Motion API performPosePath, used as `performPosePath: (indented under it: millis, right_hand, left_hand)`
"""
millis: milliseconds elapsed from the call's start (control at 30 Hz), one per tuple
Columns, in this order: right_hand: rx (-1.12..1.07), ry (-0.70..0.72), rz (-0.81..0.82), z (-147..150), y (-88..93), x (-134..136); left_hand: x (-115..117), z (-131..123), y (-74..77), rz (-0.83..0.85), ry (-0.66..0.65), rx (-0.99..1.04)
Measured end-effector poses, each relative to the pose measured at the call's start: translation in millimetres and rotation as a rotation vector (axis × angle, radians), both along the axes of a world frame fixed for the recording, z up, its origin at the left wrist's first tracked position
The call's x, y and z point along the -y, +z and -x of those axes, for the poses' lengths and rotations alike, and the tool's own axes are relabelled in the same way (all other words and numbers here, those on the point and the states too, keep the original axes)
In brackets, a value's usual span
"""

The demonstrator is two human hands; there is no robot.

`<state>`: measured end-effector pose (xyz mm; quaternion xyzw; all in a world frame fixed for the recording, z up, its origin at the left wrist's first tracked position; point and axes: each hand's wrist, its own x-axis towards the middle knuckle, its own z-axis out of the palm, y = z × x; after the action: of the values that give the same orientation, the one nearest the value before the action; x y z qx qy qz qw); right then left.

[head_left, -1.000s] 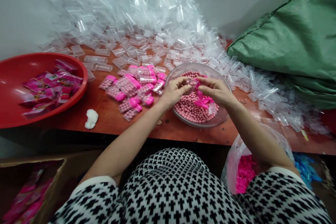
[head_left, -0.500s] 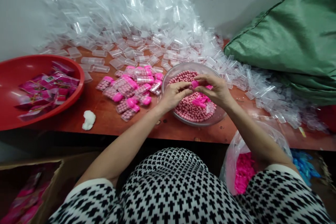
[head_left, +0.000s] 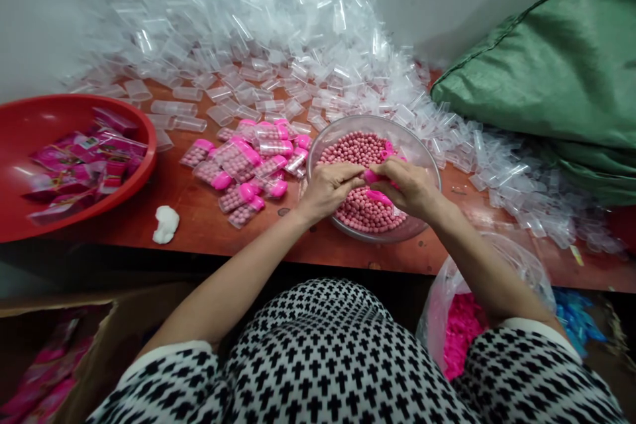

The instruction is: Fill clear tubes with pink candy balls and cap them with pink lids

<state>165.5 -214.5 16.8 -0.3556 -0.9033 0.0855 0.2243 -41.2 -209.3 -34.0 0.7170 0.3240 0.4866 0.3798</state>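
Note:
Both hands meet over a clear bowl [head_left: 427,165] full of small pink balls [head_left: 355,149]. My left hand [head_left: 328,187] is closed around a small clear tube, mostly hidden in the fingers. My right hand [head_left: 406,184] pinches a pink cap [head_left: 370,176] against the tube's end. A few loose pink caps [head_left: 381,197] lie on the balls under my hands. Left of the bowl lies a pile of filled tubes with pink caps [head_left: 248,165].
A big heap of empty clear tubes [head_left: 278,46] covers the back of the red-brown table [head_left: 209,225]. A red basin [head_left: 14,212] with pink packets stands at left, a white wad [head_left: 165,223] near it. A green sack [head_left: 556,73] lies right; a bag of pink caps [head_left: 460,324] hangs below.
My hands have come down and toward me over the bowl, and the pink cap now sits between both hands at the tube's end.

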Motion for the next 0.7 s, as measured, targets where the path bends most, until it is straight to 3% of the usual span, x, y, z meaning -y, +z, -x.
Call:
performPosePath:
  millis: [133, 300, 467, 533, 700]
  right_hand:
    - [0.064, 0.109, -0.016, -4, 3.0, -3]
    - [0.164, -0.009, -0.057, 2, -5.5, -1]
    - [-0.081, -0.044, 0.03, 7, -19.4, -3]
    - [-0.299, -0.096, 0.148, 5, -19.5, -3]
    - [-0.842, -0.108, 0.713, -6, -15.1, 6]
  left_hand:
    - [2, 1, -2.8, -0.049, -0.003, -0.046]
    - [1, 0, -7.6, -0.091, 0.035, -0.134]
    - [-2, 0, -5.9, 0.006, 0.04, -0.095]
    - [-6, -1, -3.9, 0.127, 0.006, 0.026]
    - [-13, -2, -0.2, 0.393, -0.057, 0.372]
